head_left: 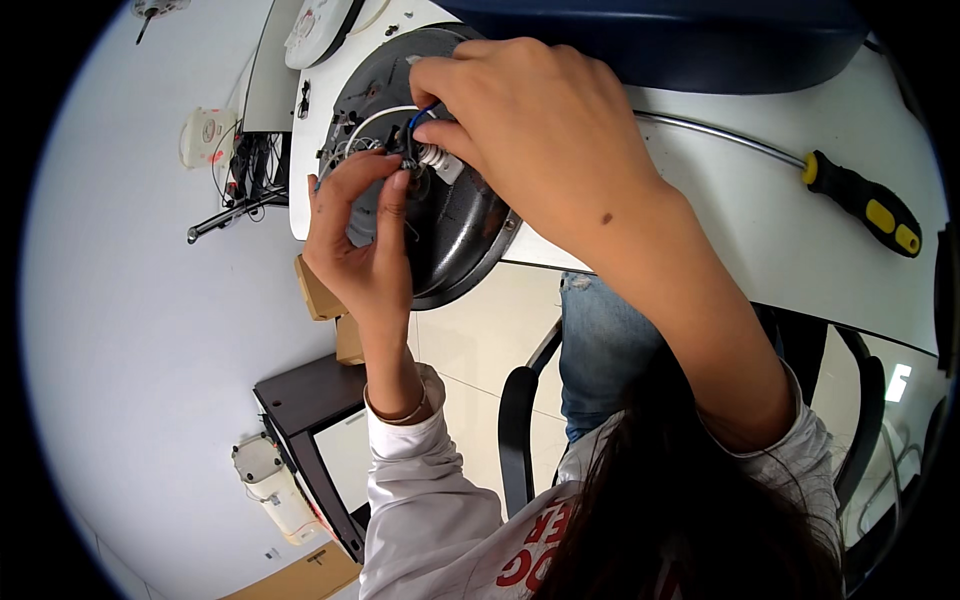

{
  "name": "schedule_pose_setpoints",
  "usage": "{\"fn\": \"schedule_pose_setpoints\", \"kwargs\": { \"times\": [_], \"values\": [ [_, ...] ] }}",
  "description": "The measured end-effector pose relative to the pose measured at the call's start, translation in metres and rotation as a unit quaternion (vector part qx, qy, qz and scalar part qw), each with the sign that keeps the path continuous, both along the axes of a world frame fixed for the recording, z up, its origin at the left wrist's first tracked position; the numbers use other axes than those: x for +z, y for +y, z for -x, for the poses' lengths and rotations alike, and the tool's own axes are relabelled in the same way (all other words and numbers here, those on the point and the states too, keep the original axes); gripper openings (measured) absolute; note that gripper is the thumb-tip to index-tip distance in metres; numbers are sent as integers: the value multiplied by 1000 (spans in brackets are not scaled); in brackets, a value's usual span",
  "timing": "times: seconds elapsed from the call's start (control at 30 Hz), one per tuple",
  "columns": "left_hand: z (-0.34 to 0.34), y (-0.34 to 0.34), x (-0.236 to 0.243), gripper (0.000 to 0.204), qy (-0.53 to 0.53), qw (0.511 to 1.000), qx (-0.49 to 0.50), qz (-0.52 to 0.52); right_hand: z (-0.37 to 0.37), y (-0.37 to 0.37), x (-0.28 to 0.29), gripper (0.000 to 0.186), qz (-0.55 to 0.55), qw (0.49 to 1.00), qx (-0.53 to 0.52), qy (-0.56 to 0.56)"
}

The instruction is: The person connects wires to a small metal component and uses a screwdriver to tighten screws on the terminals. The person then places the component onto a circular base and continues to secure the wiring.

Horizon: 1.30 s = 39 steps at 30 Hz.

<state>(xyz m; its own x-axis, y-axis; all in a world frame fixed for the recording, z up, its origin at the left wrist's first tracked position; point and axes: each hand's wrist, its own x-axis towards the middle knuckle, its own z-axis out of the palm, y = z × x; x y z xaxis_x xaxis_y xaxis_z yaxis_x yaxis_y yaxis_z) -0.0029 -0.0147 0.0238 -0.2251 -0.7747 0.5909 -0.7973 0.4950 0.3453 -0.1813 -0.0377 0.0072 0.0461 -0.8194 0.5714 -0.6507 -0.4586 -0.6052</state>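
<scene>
A round dark metal appliance housing (pixel 455 240) lies open at the table's edge, its wired inside facing up. Over it my left hand (pixel 360 220) is closed, thumb and forefinger pinched at the dark end of some wiring; the small part between them is mostly hidden. My right hand (pixel 560 140) reaches across from the right and pinches a blue wire (pixel 418 116) between thumb and forefinger. A white wire (pixel 375 122) arches just left of the fingertips. Beside the right thumb sits a white ribbed part (pixel 437 158).
A screwdriver (pixel 850 195) with a black and yellow handle lies on the white table (pixel 700 215) to the right. At the back stands a large dark blue object (pixel 680 45). A round white part (pixel 318 30) and small loose pieces (pixel 393 30) rest at the far left.
</scene>
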Motion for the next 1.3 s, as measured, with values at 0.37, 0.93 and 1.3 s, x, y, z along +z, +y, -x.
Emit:
{"fn": "schedule_pose_setpoints", "kwargs": {
  "times": [0.37,0.93,1.3],
  "values": [
    [0,-4,-1,10,177,982,-16,-68,3,12,-4,15,-6,990,104,-90],
    [-1,-5,2,11,117,991,-38,-54,-4,6,-9,17,-51,981,118,-144],
    [-1,-5,3,11,100,992,-45,-59,-6,5,-6,22,30,997,47,-49]
  ]
}}
